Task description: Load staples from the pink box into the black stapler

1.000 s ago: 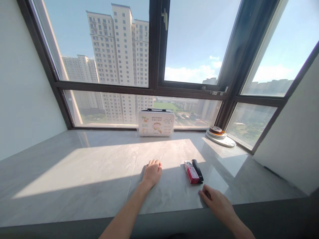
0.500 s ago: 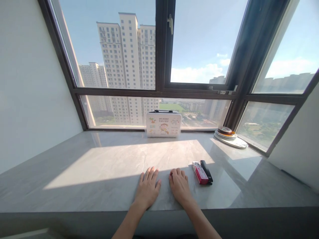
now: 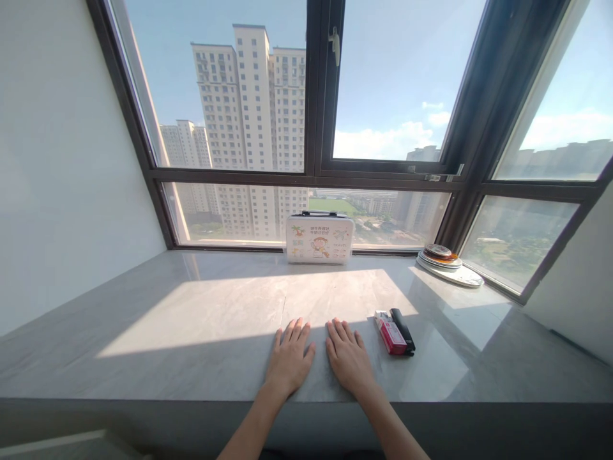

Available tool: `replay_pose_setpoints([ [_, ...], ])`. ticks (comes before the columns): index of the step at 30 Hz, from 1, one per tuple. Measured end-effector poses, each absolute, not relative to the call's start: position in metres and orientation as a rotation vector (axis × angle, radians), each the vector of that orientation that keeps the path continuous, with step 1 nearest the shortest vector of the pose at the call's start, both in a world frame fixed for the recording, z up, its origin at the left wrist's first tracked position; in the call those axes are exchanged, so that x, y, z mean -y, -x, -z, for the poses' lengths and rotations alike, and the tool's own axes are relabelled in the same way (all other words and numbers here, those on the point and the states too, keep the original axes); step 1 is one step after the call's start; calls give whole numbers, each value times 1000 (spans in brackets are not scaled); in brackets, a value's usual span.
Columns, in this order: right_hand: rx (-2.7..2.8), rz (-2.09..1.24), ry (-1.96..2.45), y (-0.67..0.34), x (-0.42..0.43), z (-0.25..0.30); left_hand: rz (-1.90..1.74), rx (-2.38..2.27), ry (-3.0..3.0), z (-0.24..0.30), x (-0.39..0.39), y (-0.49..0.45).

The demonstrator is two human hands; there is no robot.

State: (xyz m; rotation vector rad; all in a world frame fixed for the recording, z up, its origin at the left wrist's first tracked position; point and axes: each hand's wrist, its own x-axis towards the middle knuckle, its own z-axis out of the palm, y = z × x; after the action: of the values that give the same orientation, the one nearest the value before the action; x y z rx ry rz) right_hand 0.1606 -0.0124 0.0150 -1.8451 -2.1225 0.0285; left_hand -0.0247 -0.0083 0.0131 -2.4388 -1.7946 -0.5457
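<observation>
My left hand (image 3: 290, 356) lies flat, palm down, on the grey marbled windowsill (image 3: 158, 377), its fingers slightly spread. Beside it, a short gap away, my right hand (image 3: 348, 354) rests the same way with fingers stretched forward. Neither hand holds anything. To the right of my right hand, not touching it, a small pink-and-white box (image 3: 391, 335) lies side by side with a black stapler (image 3: 403, 332). Farther back stands a white case (image 3: 319, 240) with cartoon prints and a black handle, upright against the window.
A stack of round plates or discs (image 3: 445, 265) sits in the back right corner by the window frame (image 3: 472, 191). White walls close in the sill on both sides. Its front edge runs under my wrists. Sunlight falls across the middle.
My right hand's fingers, slightly curled before, are now stretched out flat. The left hand stays flat. The whole view has shifted a little, so things appear slightly farther right.
</observation>
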Motion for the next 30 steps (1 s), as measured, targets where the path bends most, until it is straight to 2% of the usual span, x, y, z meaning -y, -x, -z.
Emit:
replay_pose_setpoints([
  [30, 2148, -24, 1852, -160, 14, -18, 554, 1818, 2446, -12, 7, 25],
])
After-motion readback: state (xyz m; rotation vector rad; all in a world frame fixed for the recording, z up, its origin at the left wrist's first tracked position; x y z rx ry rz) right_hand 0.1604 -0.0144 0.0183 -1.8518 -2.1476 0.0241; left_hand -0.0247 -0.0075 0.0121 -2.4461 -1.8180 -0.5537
